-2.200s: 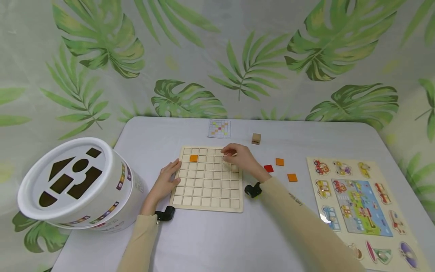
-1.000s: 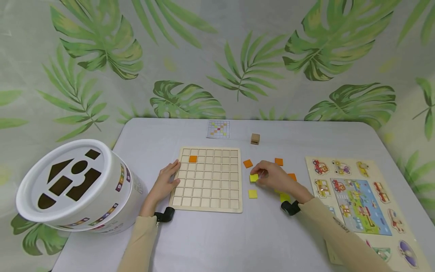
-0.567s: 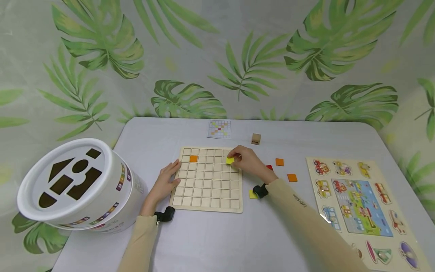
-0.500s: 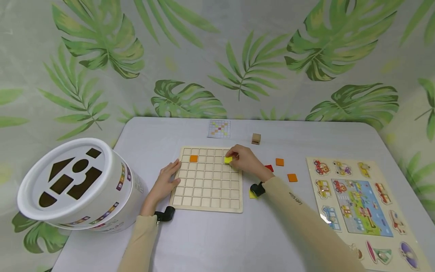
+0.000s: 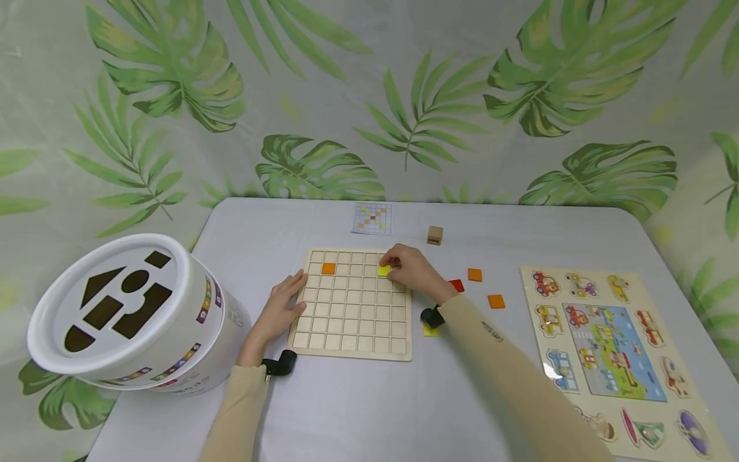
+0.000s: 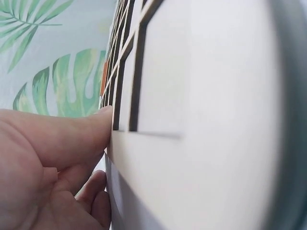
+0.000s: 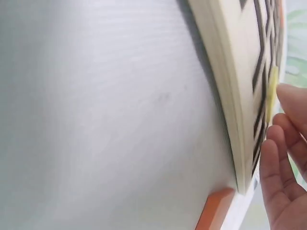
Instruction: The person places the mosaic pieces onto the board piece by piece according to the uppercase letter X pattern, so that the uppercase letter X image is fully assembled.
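Observation:
A wooden grid board [image 5: 349, 350] lies in the middle of the table, with one orange tile [image 5: 328, 268] in its upper left part. Between thumb and fingers my right hand [image 5: 411, 268] pinches a yellow tile [image 5: 383, 271] at a square in the board's second row, near the right side. The right wrist view shows this yellow tile [image 7: 272, 96] edge-on, close over the grid. At the board's left edge rests my left hand [image 5: 280, 305], fingers relaxed; its thumb [image 6: 91, 132] touches the rim in the left wrist view.
Right of the board lie a red tile [image 5: 457, 285], orange tiles [image 5: 475, 274] and a yellow tile [image 5: 430, 330] partly behind the wrist camera. A pattern card [image 5: 372, 219] and small wooden block [image 5: 435, 235] stand behind. A white bucket [image 5: 213, 333] is left, a picture puzzle [image 5: 618, 353] right.
My right hand went from the board to the tiles on the right, picked up a yellow tile and brought it leftward to the board's upper right. The left hand stayed put.

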`<state>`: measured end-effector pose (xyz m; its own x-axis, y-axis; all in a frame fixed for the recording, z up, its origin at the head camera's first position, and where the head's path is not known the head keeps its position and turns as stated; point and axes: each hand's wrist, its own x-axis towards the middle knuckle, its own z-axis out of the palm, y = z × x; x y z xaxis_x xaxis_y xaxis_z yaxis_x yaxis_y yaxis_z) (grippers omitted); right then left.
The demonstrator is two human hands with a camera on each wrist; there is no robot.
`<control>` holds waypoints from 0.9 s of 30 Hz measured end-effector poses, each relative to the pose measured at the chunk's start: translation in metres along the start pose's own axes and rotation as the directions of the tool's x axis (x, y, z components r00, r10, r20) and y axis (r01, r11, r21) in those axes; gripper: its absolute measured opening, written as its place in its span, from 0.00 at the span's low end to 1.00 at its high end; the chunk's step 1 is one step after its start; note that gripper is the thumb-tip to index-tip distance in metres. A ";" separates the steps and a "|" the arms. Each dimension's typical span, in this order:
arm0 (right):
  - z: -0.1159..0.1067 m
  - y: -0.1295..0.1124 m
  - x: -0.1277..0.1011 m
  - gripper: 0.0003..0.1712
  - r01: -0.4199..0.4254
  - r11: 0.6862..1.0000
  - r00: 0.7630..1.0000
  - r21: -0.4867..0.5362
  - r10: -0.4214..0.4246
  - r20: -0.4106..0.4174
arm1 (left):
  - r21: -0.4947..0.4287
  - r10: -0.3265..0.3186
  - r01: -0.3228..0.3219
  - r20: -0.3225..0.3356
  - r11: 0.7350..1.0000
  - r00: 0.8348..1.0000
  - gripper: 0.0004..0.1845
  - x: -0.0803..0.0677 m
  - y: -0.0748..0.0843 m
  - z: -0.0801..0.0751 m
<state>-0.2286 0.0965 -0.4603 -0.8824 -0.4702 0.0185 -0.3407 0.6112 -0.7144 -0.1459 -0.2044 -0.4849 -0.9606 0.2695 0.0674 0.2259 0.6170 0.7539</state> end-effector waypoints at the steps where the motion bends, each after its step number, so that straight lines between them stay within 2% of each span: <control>1: -0.003 0.001 -0.003 0.12 -0.004 1.000 1.000 0.026 0.004 -0.009 | -0.002 0.002 -0.002 -0.001 1.000 1.000 0.31 0.000 0.000 0.000; 6: -0.025 0.009 -0.026 0.12 -0.029 0.989 0.997 0.142 0.038 -0.063 | -0.009 0.011 -0.011 -0.008 1.000 1.000 0.31 0.001 0.001 0.001; 13: -0.058 0.033 -0.069 0.14 -0.089 0.976 0.989 0.198 0.111 -0.102 | 0.009 0.001 -0.001 -0.008 1.000 1.000 0.32 0.002 0.000 0.001; 21: -0.085 0.075 -0.104 0.15 -0.209 0.971 0.965 0.120 0.224 -0.136 | 0.018 -0.005 0.005 -0.006 1.000 1.000 0.32 0.002 0.001 0.001; 27: -0.090 0.090 -0.109 0.15 -0.310 0.948 0.942 0.069 0.316 -0.116 | 0.023 0.002 -0.002 -0.016 1.000 1.000 0.31 0.001 0.001 0.001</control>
<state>-0.1920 0.2600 -0.4639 -0.9762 -0.1757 -0.1273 -0.0271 0.6810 -0.7318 -0.1463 -0.2028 -0.4848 -0.9625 0.2593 0.0795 0.2316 0.6332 0.7385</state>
